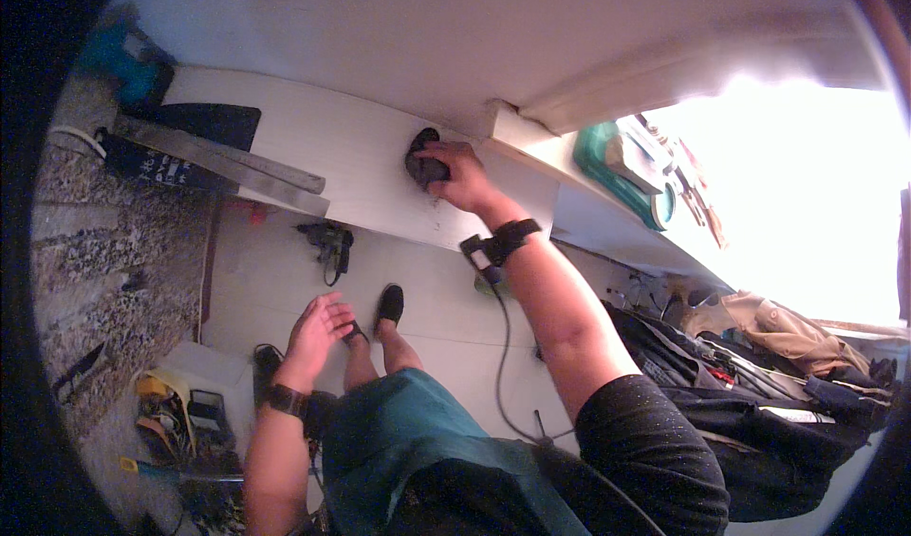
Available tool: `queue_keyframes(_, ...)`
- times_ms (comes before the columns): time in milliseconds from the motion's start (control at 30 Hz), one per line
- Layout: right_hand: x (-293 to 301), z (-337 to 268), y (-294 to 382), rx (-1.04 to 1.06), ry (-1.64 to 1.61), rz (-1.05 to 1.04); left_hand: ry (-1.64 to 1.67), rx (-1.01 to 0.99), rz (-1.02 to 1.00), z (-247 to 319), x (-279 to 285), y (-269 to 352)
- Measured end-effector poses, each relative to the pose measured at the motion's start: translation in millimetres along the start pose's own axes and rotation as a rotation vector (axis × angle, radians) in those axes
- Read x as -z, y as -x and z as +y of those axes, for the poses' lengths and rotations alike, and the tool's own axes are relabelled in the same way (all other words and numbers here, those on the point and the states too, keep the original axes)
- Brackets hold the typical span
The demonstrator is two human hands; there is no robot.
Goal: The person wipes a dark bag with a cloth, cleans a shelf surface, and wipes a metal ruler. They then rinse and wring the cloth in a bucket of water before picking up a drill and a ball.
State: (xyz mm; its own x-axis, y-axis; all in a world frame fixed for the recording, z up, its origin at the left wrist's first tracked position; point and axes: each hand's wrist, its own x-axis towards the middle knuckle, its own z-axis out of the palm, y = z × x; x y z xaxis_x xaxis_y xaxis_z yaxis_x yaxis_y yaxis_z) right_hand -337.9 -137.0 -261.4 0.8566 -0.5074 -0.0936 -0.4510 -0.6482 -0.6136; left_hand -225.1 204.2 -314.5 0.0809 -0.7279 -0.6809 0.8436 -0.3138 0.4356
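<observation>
My right hand (459, 177) is closed on a small dark rounded object (425, 159) that rests on a long white shelf or bench top (356, 145); what the object is cannot be told. Its fingers lie over the object's right side, and a few dark specks show on the white surface just below. My left hand (320, 330) is raised over the tiled floor, fingers apart, holding nothing. Beyond it a cordless drill (331, 243) lies on the floor near the white surface's front edge.
Boards (235, 162) lie across the surface's left end. A green tray (605, 173) with tools sits on the sill by the bright window. Clothes and bags (769, 394) are heaped at right, a tool bag (167, 415) stands at lower left. A cable (502, 372) hangs from my right wrist.
</observation>
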Motion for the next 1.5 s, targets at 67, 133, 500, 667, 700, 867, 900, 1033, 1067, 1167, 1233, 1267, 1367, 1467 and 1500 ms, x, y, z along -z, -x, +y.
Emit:
queue_keyframes(67, 9.6, -1.7, 8.4, 0.052, -0.015, 0.043, -0.011, -0.007, 0.034, 1.4, -2.0, 4.0)
queue_keyframes(133, 11.6, 3.0, 12.3, 0.11, -0.124, 0.18, -0.023, -0.003, 0.066, 1.7, -5.4, 7.8)
queue_keyframes(500, -35.6, -16.6, -34.8, 0.04, 0.435, 0.347, -0.013, -0.005, 0.072, -6.3, -3.6, 15.5)
queue_keyframes(667, -15.0, 9.3, -1.9, 0.203, 0.305, 0.025, 0.044, 0.02, -0.005, -11.2, -6.1, 3.5)
queue_keyframes(700, -12.8, 10.2, 11.1, 0.193, 0.294, -0.057, 0.072, 0.041, -0.062, -12.1, -8.4, -3.0)
queue_keyframes(867, -5.8, -2.1, 50.9, 0.091, 0.065, -0.03, 0.097, 0.157, -0.145, -17.0, -42.8, -39.7)
queue_keyframes(900, -5.4, 2.4, 55.0, 0.099, -0.09, 0.04, 0.102, 0.204, -0.15, -18.9, -48.2, -49.5)
queue_keyframes(1033, 4.7, 26.7, 86.0, -0.264, -0.424, 0.435, 0.129, 0.202, -0.212, -20.5, -62.4, -77.7)
queue_keyframes(1067, 9.0, 35.3, 94.6, -0.374, -0.445, 0.483, 0.167, 0.2, -0.228, -19.5, -65.6, -83.4)
queue_keyframes(1167, 11.5, 69.8, 126.6, -0.541, -0.539, 0.675, 0.235, 0.23, -0.256, -15.8, -83.0, -104.6)
queue_keyframes(1233, 1.7, 65.0, 125.5, -0.509, -0.373, 0.793, 0.297, 0.286, -0.236, -14.8, -89.9, -116.9)
queue_keyframes(1267, -3.3, 63.2, 121.4, -0.502, -0.286, 0.754, 0.298, 0.297, -0.238, -13.2, -93.2, -124.3)
queue_keyframes(1367, -24.8, 46.6, 88.2, -0.411, -0.295, 0.682, 0.311, 0.341, -0.287, -6.0, -102.2, -134.6)
queue_keyframes(1467, -31.8, 22.8, 52.7, -0.223, -0.148, 0.555, 0.314, 0.368, -0.315, -1.3, -113.5, -139.2)
queue_keyframes(1500, -27.0, 16.8, 46.4, -0.136, -0.23, 0.467, 0.301, 0.352, -0.326, -0.4, -115.6, -140.7)
